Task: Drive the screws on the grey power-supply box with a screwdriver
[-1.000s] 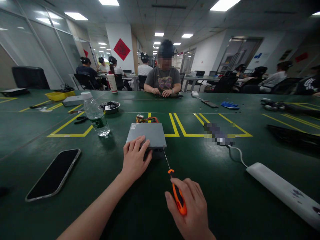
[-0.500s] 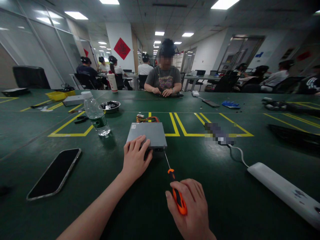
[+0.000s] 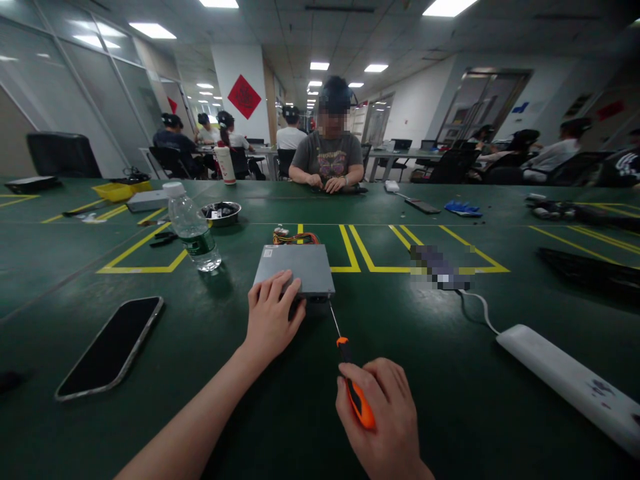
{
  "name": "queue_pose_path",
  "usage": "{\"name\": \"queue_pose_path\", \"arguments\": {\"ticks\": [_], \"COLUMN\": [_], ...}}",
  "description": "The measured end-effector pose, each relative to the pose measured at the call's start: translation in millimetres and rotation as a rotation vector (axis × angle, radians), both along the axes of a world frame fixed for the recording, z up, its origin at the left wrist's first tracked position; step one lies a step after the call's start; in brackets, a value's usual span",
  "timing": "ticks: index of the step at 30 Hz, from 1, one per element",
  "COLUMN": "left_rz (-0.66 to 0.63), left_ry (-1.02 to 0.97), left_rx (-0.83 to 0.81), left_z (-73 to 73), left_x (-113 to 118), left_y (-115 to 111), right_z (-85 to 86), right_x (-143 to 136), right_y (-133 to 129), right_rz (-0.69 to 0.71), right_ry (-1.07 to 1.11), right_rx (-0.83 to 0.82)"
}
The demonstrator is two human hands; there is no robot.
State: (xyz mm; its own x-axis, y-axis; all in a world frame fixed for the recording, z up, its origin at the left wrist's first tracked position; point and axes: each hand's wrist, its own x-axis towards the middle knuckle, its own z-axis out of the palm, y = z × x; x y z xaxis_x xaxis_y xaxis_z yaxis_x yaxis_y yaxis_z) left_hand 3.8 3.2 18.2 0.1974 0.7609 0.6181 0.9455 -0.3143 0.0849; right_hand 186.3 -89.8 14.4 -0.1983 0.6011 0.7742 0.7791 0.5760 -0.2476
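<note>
A grey metal computer power supply lies on the green table in front of me, its bundle of coloured wires at the far side. My left hand grips its near left corner, fingers over the top and thumb at the front face. In my right hand is an orange and black screwdriver, fingers closed around the handle. Its thin shaft points away from me, and the tip meets the lower right corner of the power supply's near face. The exact contact at the tip is too small to make out.
Left of the power supply stand a water bottle and a metal bowl of small parts. A phone lies nearer me. At right are a white power strip and a blurred-out device. A person sits opposite.
My right thumb and fingers have shifted slightly around the screwdriver handle. The left hand and the power supply stay in place.
</note>
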Motion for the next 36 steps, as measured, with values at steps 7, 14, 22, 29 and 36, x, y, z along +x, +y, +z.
{"name": "queue_pose_path", "arguments": {"ticks": [7, 14, 22, 29, 36], "left_rz": [0.008, 0.001, 0.001, 0.002, 0.0], "left_ry": [0.011, -0.009, -0.005, -0.01, 0.001], "left_rx": [-0.013, 0.003, 0.003, 0.0, 0.004], "left_z": [0.3, -1.3, -0.4, -0.3, 0.9], "left_x": [0.1, 0.3, 0.0, 0.8, 0.5], "left_y": [-0.2, 0.5, 0.0, -0.2, -0.7], "right_z": [-4.8, -4.2, -11.0, -7.8, -8.2], "right_x": [3.0, -2.7, 2.3, -1.9, -0.4], "right_y": [0.2, 0.7, 0.7, 0.6, 0.5], "right_rz": [-0.02, -0.03, -0.071, -0.021, -0.043], "right_ry": [0.114, -0.016, 0.108, -0.019, 0.047], "right_rx": [-0.052, 0.051, -0.093, 0.011, -0.065]}}
